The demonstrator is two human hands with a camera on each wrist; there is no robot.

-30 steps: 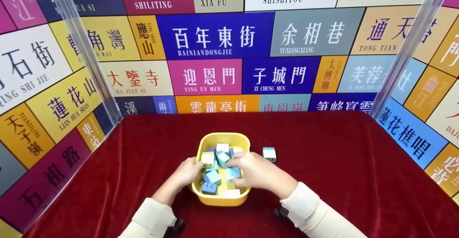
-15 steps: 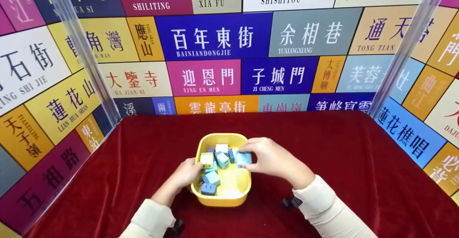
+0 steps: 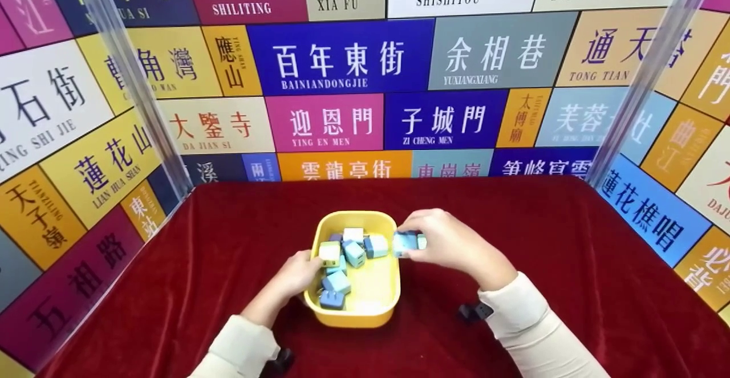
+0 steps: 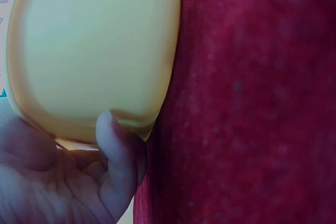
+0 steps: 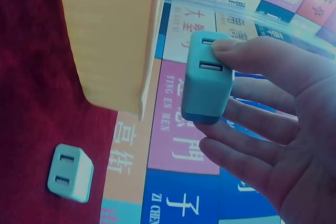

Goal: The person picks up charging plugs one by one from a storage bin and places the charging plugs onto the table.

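A yellow plastic bin [image 3: 365,318] stands on the dark red cloth with several blue, white and yellow-green USB charger plugs [image 3: 337,282] inside, mostly along its left and far sides. My left hand [image 3: 301,274] grips the bin's left side; the left wrist view shows the thumb [image 4: 113,142] against the bin's wall. Between thumb and fingers my right hand [image 3: 456,244] pinches a light blue USB charger [image 5: 207,80], its two ports showing, at the bin's right rim. Another light-coloured charger [image 5: 71,174] lies on the cloth right of the bin, largely hidden behind the right hand in the head view.
Red velvet cloth [image 3: 239,218] covers the table around the bin. Panels with coloured place-name signs [image 3: 342,56] rise at the back and both sides, with clear corner posts [image 3: 644,81] between them.
My right hand has lifted the light blue charger out of the bin's right part and carried it rightward and away to the right rim. My left hand keeps its grip on the bin.
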